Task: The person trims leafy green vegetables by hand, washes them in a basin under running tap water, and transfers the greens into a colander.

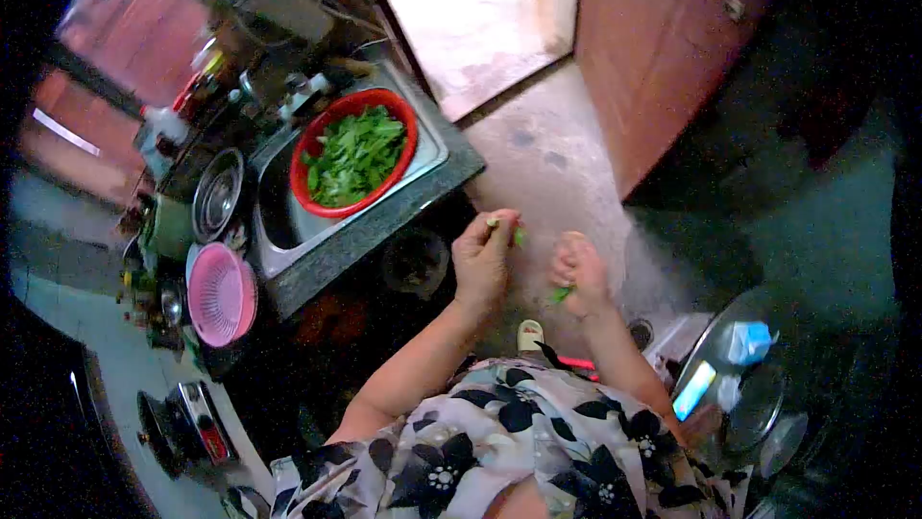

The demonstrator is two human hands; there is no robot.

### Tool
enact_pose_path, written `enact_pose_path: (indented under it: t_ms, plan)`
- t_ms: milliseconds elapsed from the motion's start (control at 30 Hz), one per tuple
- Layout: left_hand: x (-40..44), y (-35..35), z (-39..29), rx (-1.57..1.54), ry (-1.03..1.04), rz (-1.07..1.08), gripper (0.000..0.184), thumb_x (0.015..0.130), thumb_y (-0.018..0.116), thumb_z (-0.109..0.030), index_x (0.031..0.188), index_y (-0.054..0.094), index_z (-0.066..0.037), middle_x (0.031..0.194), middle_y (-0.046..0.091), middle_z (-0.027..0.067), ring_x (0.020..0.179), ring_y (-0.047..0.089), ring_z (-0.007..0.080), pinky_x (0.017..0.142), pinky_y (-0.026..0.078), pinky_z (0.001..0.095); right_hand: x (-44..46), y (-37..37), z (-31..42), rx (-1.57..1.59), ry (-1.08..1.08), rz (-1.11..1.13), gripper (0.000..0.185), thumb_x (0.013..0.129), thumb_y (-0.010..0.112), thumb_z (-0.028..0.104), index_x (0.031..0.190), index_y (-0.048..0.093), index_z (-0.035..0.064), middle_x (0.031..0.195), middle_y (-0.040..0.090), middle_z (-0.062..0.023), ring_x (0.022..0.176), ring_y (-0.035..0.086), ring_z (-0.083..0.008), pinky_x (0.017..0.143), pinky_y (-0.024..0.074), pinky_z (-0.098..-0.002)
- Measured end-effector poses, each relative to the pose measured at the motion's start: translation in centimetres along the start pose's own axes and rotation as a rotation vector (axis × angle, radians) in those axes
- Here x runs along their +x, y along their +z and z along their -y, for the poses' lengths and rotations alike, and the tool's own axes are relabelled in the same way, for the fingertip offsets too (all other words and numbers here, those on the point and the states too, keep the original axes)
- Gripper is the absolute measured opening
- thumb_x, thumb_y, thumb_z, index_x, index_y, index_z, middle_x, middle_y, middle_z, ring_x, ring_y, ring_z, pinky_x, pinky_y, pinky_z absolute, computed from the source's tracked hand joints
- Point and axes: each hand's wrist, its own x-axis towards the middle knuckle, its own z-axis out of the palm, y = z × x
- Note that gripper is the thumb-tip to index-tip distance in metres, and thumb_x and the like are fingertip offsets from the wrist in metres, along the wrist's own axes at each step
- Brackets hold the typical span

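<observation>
My left hand [484, 258] is closed in a pinch on a small piece of leafy green [519, 237] in front of my body. Close to its right, my right hand [580, 274] is curled closed, with a bit of green leaf [562, 294] showing at its lower side. The two hands are apart. To the left, a red basin [411, 149] heaped with leafy greens [353, 156] sits over the sink [279, 255], nearest to my left hand. What else the fingers cover is hidden.
A pink colander [221, 296] and a metal bowl [219, 194] stand left of the sink. A stove [197, 423] is at lower left. On the right, a glass table [711, 327] carries a blue packet [749, 342]. An open doorway [471, 20] lies ahead beside a reddish door [653, 48].
</observation>
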Motion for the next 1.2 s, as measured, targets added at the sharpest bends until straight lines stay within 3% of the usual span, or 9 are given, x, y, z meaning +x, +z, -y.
enact_pose_path:
  t_ms: [67,167,267,633,800,900,1000,1133,1200]
  plan:
    - [1.5,-2.8,-3.8,0.001,-0.025,-0.076,0.015,0.087,0.057,-0.013,0.088,0.064,0.000,0.075,0.056,0.0010,0.070,0.051,0.0079,0.063,0.040,0.0205,2.4,-6.1,-1.1,0.157,-0.050,0.055,0.016,0.090,0.049,0.028,0.101,0.046,0.0165,0.069,0.041,0.0030,0.052,0.039,-0.0080,0.043,0.0335,-0.0199]
    - [2.1,-6.4,-3.2,0.151,0.013,0.022,0.016,0.088,0.056,-0.012,0.094,0.063,0.000,0.076,0.056,0.0011,0.068,0.052,0.0080,0.062,0.041,0.0208,2.5,-4.1,-0.7,-0.141,-0.002,0.006,0.017,0.091,0.049,0.028,0.102,0.045,0.0161,0.069,0.038,0.0027,0.052,0.036,-0.0074,0.042,0.0315,-0.0204]
    - [1.3,-9.0,-2.5,0.039,-0.330,-0.041,0.019,0.087,0.055,-0.012,0.101,0.060,0.000,0.077,0.058,0.0010,0.067,0.051,0.0071,0.061,0.042,0.0203,3.9,0.8,-2.6,-0.363,0.007,0.053,0.018,0.091,0.049,0.025,0.102,0.047,0.0106,0.071,0.040,0.0000,0.055,0.040,-0.0085,0.047,0.0341,-0.0208]
    - [11.5,-31.9,4.6,-0.160,-0.375,-0.342,0.033,0.086,0.058,-0.014,0.115,0.050,0.001,0.073,0.051,-0.0018,0.061,0.047,0.0060,0.053,0.040,0.0200,12.4,20.5,-9.5,-0.417,-0.068,0.164,0.046,0.089,0.050,0.019,0.130,0.033,0.0072,0.088,0.049,-0.0026,0.074,0.052,-0.0136,0.064,0.0462,-0.0263]
    - [17.8,-40.5,7.7,0.135,-0.569,-0.006,0.061,0.076,0.068,-0.015,0.127,0.039,0.003,0.108,0.054,0.0126,0.091,0.055,0.0187,0.074,0.046,0.0287,17.4,32.9,-14.1,-0.355,-0.167,0.303,0.047,0.090,0.048,0.024,0.133,0.034,0.0079,0.117,0.048,-0.0074,0.096,0.048,-0.0150,0.080,0.0429,-0.0310]
    - [19.6,-42.0,5.8,-0.162,-0.836,0.014,0.074,0.079,0.066,-0.021,0.136,0.024,0.002,0.130,0.040,0.0175,0.116,0.043,0.0270,0.094,0.036,0.0399,20.2,35.0,-15.8,-0.491,-0.124,0.314,0.044,0.090,0.048,0.028,0.129,0.041,0.0100,0.124,0.046,-0.0034,0.107,0.043,-0.0137,0.088,0.0377,-0.0331]
    - [20.3,-45.4,10.9,-0.272,-0.835,-0.158,0.073,0.081,0.061,-0.030,0.140,0.022,-0.014,0.138,0.032,0.0105,0.122,0.034,0.0281,0.095,0.034,0.0458,19.6,37.7,-16.3,-0.561,-0.038,0.231,0.048,0.088,0.051,0.037,0.129,0.043,0.0147,0.127,0.043,0.0055,0.112,0.038,-0.0142,0.091,0.0325,-0.0372]
    - [21.6,-45.7,13.4,-0.459,-0.916,-0.286,0.053,0.084,0.055,-0.033,0.132,0.032,-0.030,0.130,0.040,0.0028,0.112,0.038,0.0286,0.090,0.031,0.0529,23.1,35.0,-16.3,-0.564,0.078,0.076,0.053,0.085,0.055,0.040,0.131,0.039,0.0189,0.131,0.037,0.0045,0.111,0.036,-0.0180,0.087,0.0352,-0.0402]
    - [21.8,-46.4,14.4,-0.570,-0.902,-0.294,0.050,0.084,0.055,-0.034,0.129,0.035,-0.028,0.129,0.041,0.0028,0.113,0.039,0.0296,0.089,0.030,0.0549,25.0,34.7,-16.1,-0.567,0.140,0.069,0.052,0.085,0.055,0.040,0.130,0.039,0.0194,0.128,0.039,0.0036,0.112,0.035,-0.0192,0.088,0.0350,-0.0407]
